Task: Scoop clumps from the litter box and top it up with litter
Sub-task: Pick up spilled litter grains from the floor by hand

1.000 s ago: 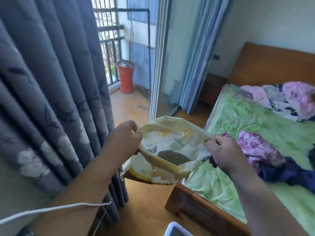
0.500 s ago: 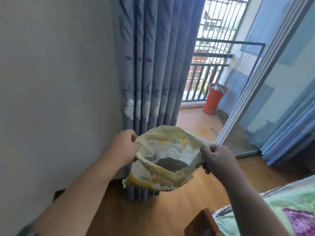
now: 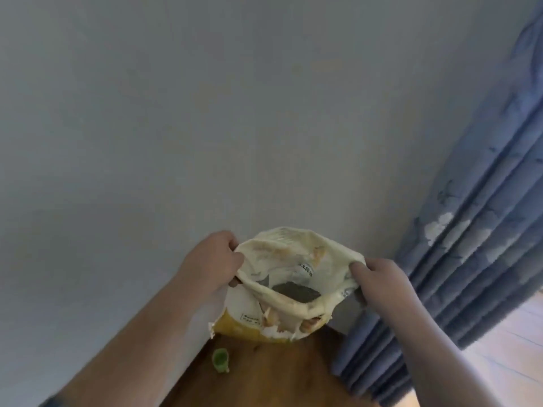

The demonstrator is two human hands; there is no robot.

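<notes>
A crumpled cream and yellow litter bag (image 3: 282,321) hangs in the air in front of me, its mouth stretched wide. Dark grey litter (image 3: 296,292) lies at the bottom inside. My left hand (image 3: 211,259) grips the left edge of the bag's mouth. My right hand (image 3: 382,284) grips the right edge. Both hands hold the bag at about the same height, above the wooden floor. No litter box is in view.
A plain grey wall (image 3: 205,127) fills most of the view straight ahead. Blue curtains (image 3: 470,259) with pale flower prints hang at the right. A small green cup-like object (image 3: 220,360) stands on the wooden floor (image 3: 279,377) by the wall's base.
My view has swung left, from the bed and balcony door to the wall and curtain. The bag stays held open between both hands the whole time.
</notes>
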